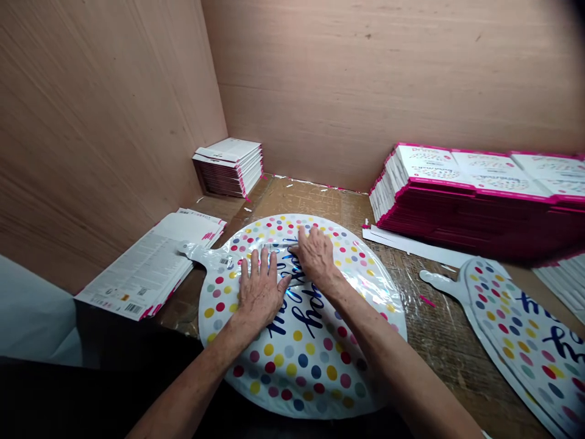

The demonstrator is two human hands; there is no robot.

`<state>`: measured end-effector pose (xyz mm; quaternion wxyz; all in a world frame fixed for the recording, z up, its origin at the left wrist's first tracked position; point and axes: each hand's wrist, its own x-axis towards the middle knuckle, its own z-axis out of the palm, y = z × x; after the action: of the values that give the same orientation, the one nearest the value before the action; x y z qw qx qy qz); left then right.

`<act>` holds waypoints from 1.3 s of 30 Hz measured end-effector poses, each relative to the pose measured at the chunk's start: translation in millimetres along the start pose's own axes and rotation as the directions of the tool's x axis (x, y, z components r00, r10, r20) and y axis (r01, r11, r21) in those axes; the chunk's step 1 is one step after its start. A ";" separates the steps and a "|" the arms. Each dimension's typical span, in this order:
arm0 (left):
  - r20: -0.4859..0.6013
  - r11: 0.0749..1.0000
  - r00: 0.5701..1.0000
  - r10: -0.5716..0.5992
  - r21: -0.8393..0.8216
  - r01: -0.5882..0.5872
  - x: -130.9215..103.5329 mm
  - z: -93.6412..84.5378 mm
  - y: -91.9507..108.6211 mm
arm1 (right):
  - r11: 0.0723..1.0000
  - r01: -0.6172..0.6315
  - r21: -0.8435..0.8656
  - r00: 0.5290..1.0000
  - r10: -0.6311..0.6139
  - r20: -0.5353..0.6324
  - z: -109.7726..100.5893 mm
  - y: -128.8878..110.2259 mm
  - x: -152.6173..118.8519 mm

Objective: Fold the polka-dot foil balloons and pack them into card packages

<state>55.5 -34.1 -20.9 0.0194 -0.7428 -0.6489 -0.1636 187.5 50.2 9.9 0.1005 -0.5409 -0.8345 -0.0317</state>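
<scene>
A flat, round foil balloon [297, 366], white with coloured dots and dark blue lettering, lies in front of me. Its narrow neck [198, 253] points left and overlaps a pile of printed cards. My left hand [260, 289] rests flat on the balloon's upper middle with fingers outstretched. Just right of it, my right hand [315, 256] is closed, thumb and fingers pinching at the foil near the lettering. A shiny crease runs between the two hands. The exact grip of the right fingertips is partly hidden.
More dotted foil balloons [512, 329] lie stacked at right. Printed cards [141, 268] are piled at left, with a card stack [231, 164] in the back corner. Pink-edged packages [475, 177] stand back right beside white strips [411, 244]. Wooden panels [365, 79] enclose the table [315, 198].
</scene>
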 end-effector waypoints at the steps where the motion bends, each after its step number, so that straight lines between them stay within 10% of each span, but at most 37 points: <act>1: 0.011 1.000 1.000 0.001 0.000 -0.001 -0.3 1.9 -2.3 | 1.000 0.019 -0.010 0.999 -0.018 0.041 -5.7 -3.3 6.1; 6: 0.027 0.977 0.999 -0.037 -0.209 0.042 -1.8 -7.4 -16.3 | 0.992 0.122 0.034 0.968 -0.126 0.219 -35.3 -3.7 14.8; 11: -0.028 0.805 0.949 -0.315 -0.538 0.251 -10.1 -21.9 -3.8 | 0.971 0.163 0.176 0.951 -0.202 0.234 -45.8 1.8 -31.6; 16: 0.034 0.681 0.945 -0.326 -0.685 0.260 -20.4 -39.6 -2.8 | 0.915 0.031 0.401 0.965 -0.132 0.228 -37.3 -9.3 -76.7; 19: -0.082 0.813 0.917 -0.390 -0.497 0.301 -26.0 -59.1 -46.3 | 0.879 -0.049 0.475 0.960 -0.089 0.265 -30.7 1.9 -98.6; 22: -0.205 0.910 0.893 -0.401 0.025 0.415 -32.1 -80.5 -100.3 | 0.840 -0.130 0.527 0.959 -0.029 0.283 -24.8 22.8 -116.7; 25: 0.000 0.822 0.905 -0.426 0.417 0.387 -34.4 -94.0 -131.8 | 0.809 -0.163 0.565 0.959 -0.006 0.285 -21.7 34.6 -128.3; 31: 0.268 0.834 0.872 -0.409 0.497 0.238 -19.2 -111.8 -144.0 | 0.738 -0.165 0.654 0.974 0.017 0.227 -22.9 31.1 -134.1; 39: 0.177 0.801 0.877 -0.446 0.516 0.303 -4.8 -133.1 -141.5 | 0.694 -0.126 0.709 0.984 -0.001 0.176 -22.5 35.4 -133.8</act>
<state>-111.3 -48.6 77.8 0.0719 -0.5861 -0.7995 0.1101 275.5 -58.7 2.9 0.2361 -0.4876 -0.7670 0.3439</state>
